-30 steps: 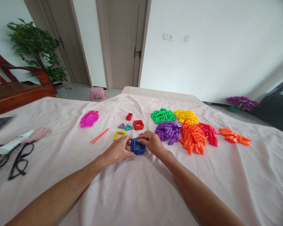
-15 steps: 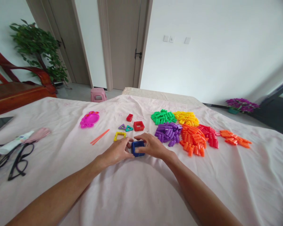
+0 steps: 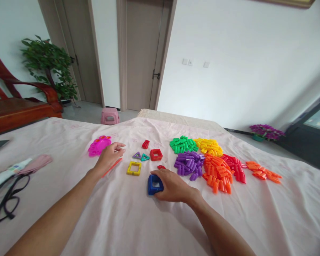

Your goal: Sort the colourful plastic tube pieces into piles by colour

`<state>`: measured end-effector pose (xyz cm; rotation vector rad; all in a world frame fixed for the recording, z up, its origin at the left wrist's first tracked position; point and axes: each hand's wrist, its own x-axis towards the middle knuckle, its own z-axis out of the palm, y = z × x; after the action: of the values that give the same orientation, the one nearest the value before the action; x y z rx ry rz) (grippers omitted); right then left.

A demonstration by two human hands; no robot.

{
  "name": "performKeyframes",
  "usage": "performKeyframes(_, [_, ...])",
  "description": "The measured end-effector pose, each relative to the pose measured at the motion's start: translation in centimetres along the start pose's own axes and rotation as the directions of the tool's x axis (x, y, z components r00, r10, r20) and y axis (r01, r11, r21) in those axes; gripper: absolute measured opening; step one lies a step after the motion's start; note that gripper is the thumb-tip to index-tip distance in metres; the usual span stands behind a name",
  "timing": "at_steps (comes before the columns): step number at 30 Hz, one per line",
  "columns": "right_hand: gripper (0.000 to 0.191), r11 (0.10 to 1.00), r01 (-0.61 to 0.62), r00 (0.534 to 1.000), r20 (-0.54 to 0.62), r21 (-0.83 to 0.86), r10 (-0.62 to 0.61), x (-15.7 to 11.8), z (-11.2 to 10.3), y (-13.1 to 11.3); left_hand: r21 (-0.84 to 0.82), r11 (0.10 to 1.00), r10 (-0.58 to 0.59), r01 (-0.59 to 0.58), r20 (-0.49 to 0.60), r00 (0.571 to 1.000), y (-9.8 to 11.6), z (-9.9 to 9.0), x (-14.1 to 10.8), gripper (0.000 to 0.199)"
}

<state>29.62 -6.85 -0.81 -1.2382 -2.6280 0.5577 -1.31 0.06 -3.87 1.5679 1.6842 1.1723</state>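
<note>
My right hand [image 3: 173,185] grips a stack of blue square magnetic tiles [image 3: 150,185] by its right side, thumb in front and fingers behind. At its back edge a red piece [image 3: 161,167] shows partly past the fingers. My left hand [image 3: 109,158] hovers with fingers loosely apart, holding nothing, over the orange sticks [image 3: 112,167] and beside the magenta animal-shaped plate [image 3: 96,146]. Between the hands lie a yellow square tile [image 3: 134,173], a purple triangle tile [image 3: 137,155], a teal triangle tile [image 3: 145,157], red square tiles [image 3: 152,158] and a small red tile [image 3: 145,144].
Right of centre are heaps of green [image 3: 184,144], yellow [image 3: 209,146], purple [image 3: 189,164], orange [image 3: 218,172] and red [image 3: 237,167] plastic pieces, plus a smaller orange group [image 3: 264,171]. Black glasses [image 3: 9,199], a white tube [image 3: 9,173] and pink cloth [image 3: 38,164] lie left on the pink tablecloth [image 3: 160,227].
My left hand has let go of the blue tiles and moved left toward the plate. My right hand still holds the tiles. The view has tilted up slightly.
</note>
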Motion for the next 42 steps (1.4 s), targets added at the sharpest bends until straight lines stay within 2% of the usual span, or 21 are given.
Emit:
performKeyframes(3, [0.065,0.982,-0.019,0.995,-0.093,0.186,0.036,1.3,-1.5,1.7,-0.043,0.998,-0.049,0.046,-0.091,0.995,-2.5,-0.3,1.0,0.049])
performKeyframes(5, [0.061,0.97,-0.028,0.98,-0.186,0.241,0.074,3.4,-3.1,3.4,-0.02,0.997,-0.079,0.077,-0.138,0.987,-3.9,-0.3,1.6,0.046])
performKeyframes(9, [0.064,0.981,-0.157,0.923,-0.337,0.112,0.186,9.7,-5.7,7.3,0.058,0.992,-0.104,0.113,-0.147,0.984,-5.6,-0.1,2.3,0.042])
performKeyframes(11, [0.065,0.975,-0.221,0.917,-0.34,0.0,0.208,12.9,-6.1,9.3,0.14,0.986,-0.073,0.09,-0.125,0.99,-5.9,0.0,2.5,0.039])
performKeyframes(14, [0.063,0.952,-0.271,0.933,-0.283,-0.14,0.224,16.6,-5.7,12.0,0.188,0.98,-0.051,0.069,-0.1,0.994,-6.3,0.0,2.8,0.037])
performKeyframes(18, [0.067,0.943,-0.274,0.95,-0.21,-0.19,0.233,18.9,-4.4,14.6,0.218,0.973,-0.062,0.077,-0.077,0.995,-6.3,0.0,3.0,0.034])
performKeyframes(23, [0.074,0.955,-0.237,0.967,-0.137,-0.178,0.215,19.4,-3.5,16.3,0.277,0.957,-0.07,0.085,-0.062,0.996,-5.9,0.1,3.2,0.029])
performKeyframes(28, [0.09,0.961,-0.237,0.965,-0.152,-0.141,0.216,18.4,-4.7,16.3,0.289,0.954,-0.064,0.076,-0.051,0.997,-5.9,0.2,3.3,0.03])
performKeyframes(31, [0.072,0.986,-0.165,0.97,-0.186,-0.038,0.156,16.5,-5.8,14.8,0.293,0.953,-0.067,0.08,-0.054,0.996,-5.9,0.2,3.2,0.029])
performKeyframes(33, [0.063,0.996,-0.059,0.988,-0.141,0.068,0.068,14.9,-6.1,13.4,0.305,0.949,-0.07,0.084,-0.058,0.996,-5.7,0.1,3.1,0.029])
performKeyframes(35, [0.068,0.995,0.019,0.999,-0.053,0.1,-0.014,13.4,-5.8,11.8,0.317,0.945,-0.066,0.081,-0.059,0.996,-5.6,0.1,3.1,0.029])
performKeyframes(37, [0.083,0.998,0.05,0.998,0.044,0.027,-0.051,12.4,-5.0,10.4,0.325,0.943,-0.057,0.072,-0.055,0.997,-5.5,0.1,3.0,0.029])
performKeyframes(39, [0.096,0.996,0.055,0.993,0.112,-0.071,-0.047,12.0,-4.0,9.4,0.33,0.942,-0.046,0.058,-0.045,0.998,-5.5,0.1,3.0,0.029])
performKeyframes(42, [0.098,0.991,0.043,0.991,0.132,-0.123,-0.027,12.4,-2.8,8.9,0.323,0.946,-0.033,0.042,-0.032,0.999,-5.6,0.1,3.0,0.03])
